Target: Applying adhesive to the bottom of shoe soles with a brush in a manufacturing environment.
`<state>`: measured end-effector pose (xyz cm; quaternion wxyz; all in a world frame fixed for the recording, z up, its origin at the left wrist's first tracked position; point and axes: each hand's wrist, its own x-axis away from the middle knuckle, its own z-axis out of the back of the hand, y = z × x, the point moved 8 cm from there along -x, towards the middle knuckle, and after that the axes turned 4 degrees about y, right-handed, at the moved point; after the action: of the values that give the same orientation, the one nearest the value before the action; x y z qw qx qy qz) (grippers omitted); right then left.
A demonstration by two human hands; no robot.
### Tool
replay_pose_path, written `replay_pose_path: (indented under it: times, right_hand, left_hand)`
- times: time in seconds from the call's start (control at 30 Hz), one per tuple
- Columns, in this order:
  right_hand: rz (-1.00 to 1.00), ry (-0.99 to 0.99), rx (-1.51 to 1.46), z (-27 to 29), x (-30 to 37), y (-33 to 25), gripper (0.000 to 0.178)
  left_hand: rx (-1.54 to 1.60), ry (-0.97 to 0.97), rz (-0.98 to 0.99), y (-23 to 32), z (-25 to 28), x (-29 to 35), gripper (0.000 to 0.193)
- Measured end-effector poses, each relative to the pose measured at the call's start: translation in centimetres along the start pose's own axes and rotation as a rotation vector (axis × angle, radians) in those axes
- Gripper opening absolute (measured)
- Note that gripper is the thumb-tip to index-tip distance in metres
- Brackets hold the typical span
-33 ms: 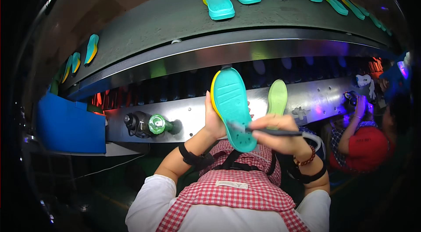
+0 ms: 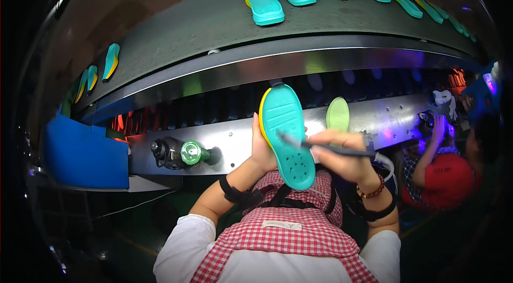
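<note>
A turquoise shoe sole point(image 2: 286, 117) with a yellow side edge stands tilted in front of me, its face toward me. My left hand point(image 2: 263, 146) grips it from the left edge and from behind, so most of those fingers are hidden. Closed around a black-handled brush point(image 2: 342, 149) is my right hand point(image 2: 347, 163). The brush tip, smeared by motion, lies over the middle of the sole, above its small holes. A white tube or cord curves away from the handle's rear end. Beyond my right hand, a light green insole-shaped piece point(image 2: 337, 114) rests on the metal bench.
A metal bench point(image 2: 240, 129) crosses in front of me, with a dark bottle and a green-capped bottle point(image 2: 192, 152) at left. Behind it a conveyor belt point(image 2: 181, 26) carries several turquoise soles point(image 2: 264, 5). A blue bin point(image 2: 85, 149) stands left; a co-worker in red point(image 2: 449, 179) works at right.
The brush tip has shifted up and slightly left over the sole, uncovering the holes at its lower end. The sole has moved slightly down and right.
</note>
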<state>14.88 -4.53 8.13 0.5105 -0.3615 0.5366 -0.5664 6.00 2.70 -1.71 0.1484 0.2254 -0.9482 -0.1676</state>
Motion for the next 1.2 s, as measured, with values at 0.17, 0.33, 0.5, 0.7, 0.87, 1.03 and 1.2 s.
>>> replay_pose_path:
  times: [0.17,0.33,0.5,0.7,0.87,1.03,1.2]
  right_hand:
    - [0.23,0.022,0.072,-1.4,-1.1,-1.3,0.02]
    - [0.139,0.065,-0.109,0.1,-0.4,-1.2,0.02]
    - [0.373,-0.272,-0.008,-2.4,0.8,-3.1,0.021]
    - [0.371,-0.188,0.07,-1.8,0.9,-2.5,0.024]
    - [0.297,0.022,0.091,1.2,0.8,-1.7,0.019]
    - [0.327,-0.25,0.07,-1.1,0.9,-1.7,0.022]
    - [-0.083,-0.063,-0.51,0.4,-0.1,1.8,0.021]
  left_hand:
    - [0.27,-0.009,0.072,-0.8,-1.7,-0.2,0.083]
    - [0.122,-0.13,-0.024,0.7,-3.1,0.2,0.08]
    - [-0.036,-0.14,-0.204,3.1,-2.6,0.1,0.086]
    - [-0.006,-0.056,-0.462,6.5,-3.2,0.3,0.092]
    - [-0.017,-0.061,-0.529,8.3,-4.1,1.0,0.093]
    - [-0.035,-0.092,-0.48,8.3,-4.4,1.2,0.091]
    - [-0.024,-0.071,-0.446,7.9,-5.9,1.3,0.088]
